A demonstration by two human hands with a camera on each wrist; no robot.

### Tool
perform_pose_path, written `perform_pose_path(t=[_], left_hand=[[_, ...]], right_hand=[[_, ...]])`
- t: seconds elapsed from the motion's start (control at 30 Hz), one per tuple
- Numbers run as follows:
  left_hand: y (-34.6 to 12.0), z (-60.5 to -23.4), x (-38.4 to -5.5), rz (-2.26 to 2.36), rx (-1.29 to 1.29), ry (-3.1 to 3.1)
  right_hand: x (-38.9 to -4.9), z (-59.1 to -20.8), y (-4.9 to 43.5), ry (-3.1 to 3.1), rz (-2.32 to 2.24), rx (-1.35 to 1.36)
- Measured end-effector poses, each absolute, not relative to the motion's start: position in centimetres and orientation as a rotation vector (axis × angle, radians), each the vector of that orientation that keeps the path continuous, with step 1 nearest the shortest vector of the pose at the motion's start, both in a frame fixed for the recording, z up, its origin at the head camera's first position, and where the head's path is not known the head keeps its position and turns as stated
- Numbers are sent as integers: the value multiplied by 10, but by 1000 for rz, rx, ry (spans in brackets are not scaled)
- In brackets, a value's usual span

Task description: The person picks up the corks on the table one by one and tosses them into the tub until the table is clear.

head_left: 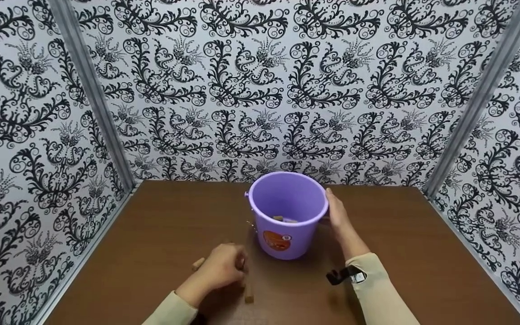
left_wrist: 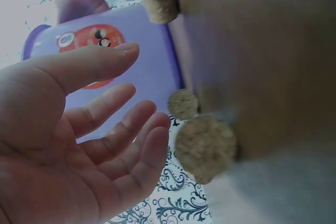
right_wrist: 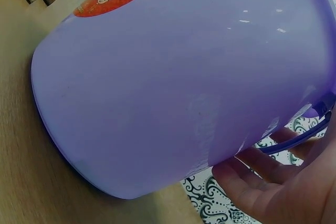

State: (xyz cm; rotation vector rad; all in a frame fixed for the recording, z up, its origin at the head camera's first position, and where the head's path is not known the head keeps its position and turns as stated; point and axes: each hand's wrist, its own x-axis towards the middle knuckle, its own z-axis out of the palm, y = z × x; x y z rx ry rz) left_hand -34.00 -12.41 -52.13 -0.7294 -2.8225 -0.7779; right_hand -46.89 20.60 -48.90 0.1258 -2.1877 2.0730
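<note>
A purple bucket with an orange sticker stands upright on the brown table. My right hand rests against its right side, and the right wrist view has the fingertips touching the wall below the rim, beside the handle. Left of the bucket, my left hand hovers low among corks, one cork behind it and another cork in front. Its palm shows in the left wrist view, fingers loosely bent, holding nothing, close to a cork and a smaller-looking cork.
Inside the bucket lie a few light-brown pieces. Patterned walls with grey metal posts close in the table at the back and sides. A black wrist strap with a mount juts from the right sleeve.
</note>
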Motion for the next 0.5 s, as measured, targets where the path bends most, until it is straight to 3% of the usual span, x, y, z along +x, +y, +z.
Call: perform_pose_path(t=[0.5], left_hand=[[-108, -523, -325, -781, -802, -2942]], right_hand=[[-469, -489, 208, -2197, 2069, 106]])
